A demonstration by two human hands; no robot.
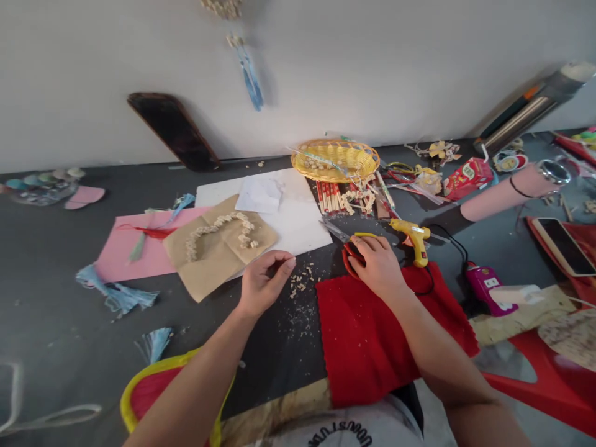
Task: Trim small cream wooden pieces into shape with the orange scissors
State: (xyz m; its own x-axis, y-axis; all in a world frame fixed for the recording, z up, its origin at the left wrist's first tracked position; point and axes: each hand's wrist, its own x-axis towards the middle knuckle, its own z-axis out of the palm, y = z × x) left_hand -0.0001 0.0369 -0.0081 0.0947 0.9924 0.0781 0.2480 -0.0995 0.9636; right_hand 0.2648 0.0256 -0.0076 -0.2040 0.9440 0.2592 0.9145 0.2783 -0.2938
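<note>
My right hand rests on the red handles of a pair of scissors at the far edge of a red felt sheet, its fingers curled over the handle loops. Over the dark table hovers my left hand, fingers pinched together on something too small to make out. Small wooden bits lie scattered between the hands. A brown paper to the left carries a curved row of wooden pieces.
A yellow glue gun lies just right of my right hand, its cord running to a pink power strip. A yellow basket, sticks, pink and white paper, blue tassels and a phone are spread around.
</note>
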